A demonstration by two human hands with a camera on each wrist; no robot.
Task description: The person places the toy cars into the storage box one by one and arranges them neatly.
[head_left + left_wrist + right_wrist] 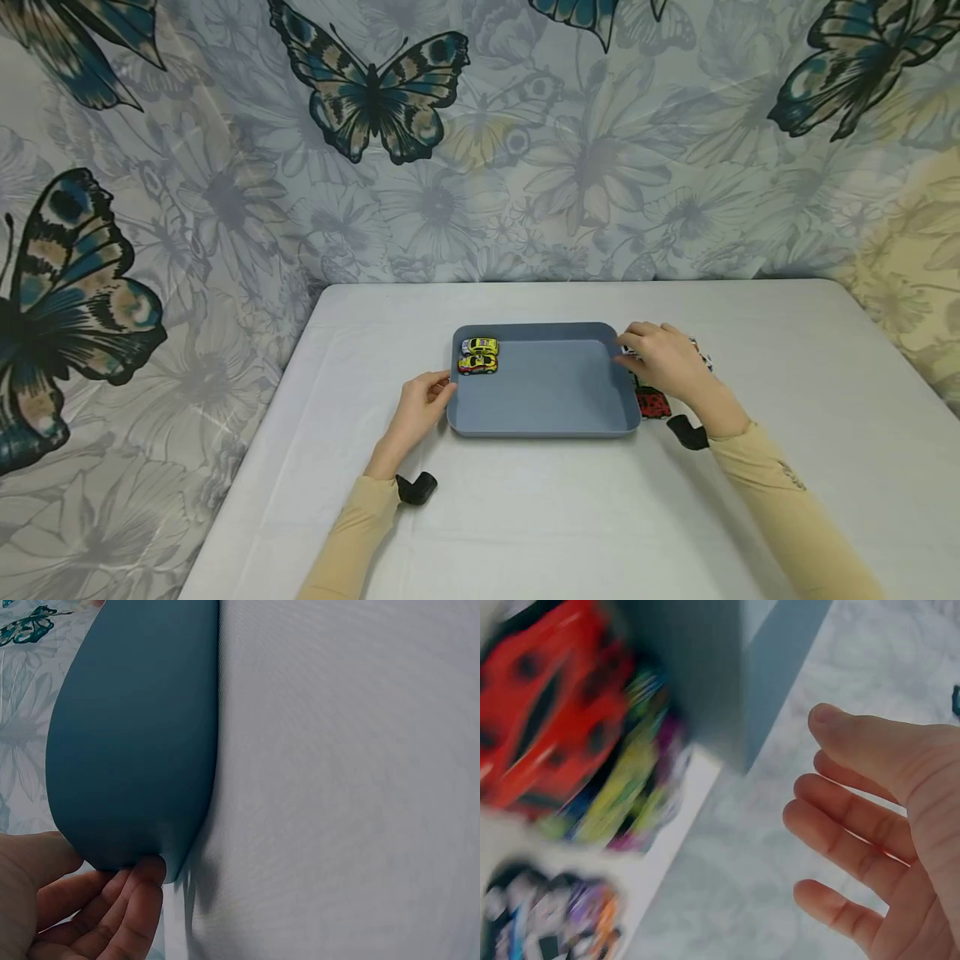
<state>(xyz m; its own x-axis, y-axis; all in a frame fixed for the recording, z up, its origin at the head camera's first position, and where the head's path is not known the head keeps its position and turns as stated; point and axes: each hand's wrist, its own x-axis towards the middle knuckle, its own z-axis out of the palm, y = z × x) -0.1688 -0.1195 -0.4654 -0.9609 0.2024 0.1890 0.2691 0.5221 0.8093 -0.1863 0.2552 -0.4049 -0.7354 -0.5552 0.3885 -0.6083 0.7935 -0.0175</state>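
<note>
The left hand [420, 405] pinches the left wall of the tray [558, 392] between thumb and fingers. The right hand [663, 360] is opened, fingers parted, nothing held, near the tray's right edge. Two yellow toy cars [477, 364] sit at the far left corner; tray floor extends rightward from them. Outside the right edge, a red toy car [654, 405] rests on the desk [525, 508].
</note>
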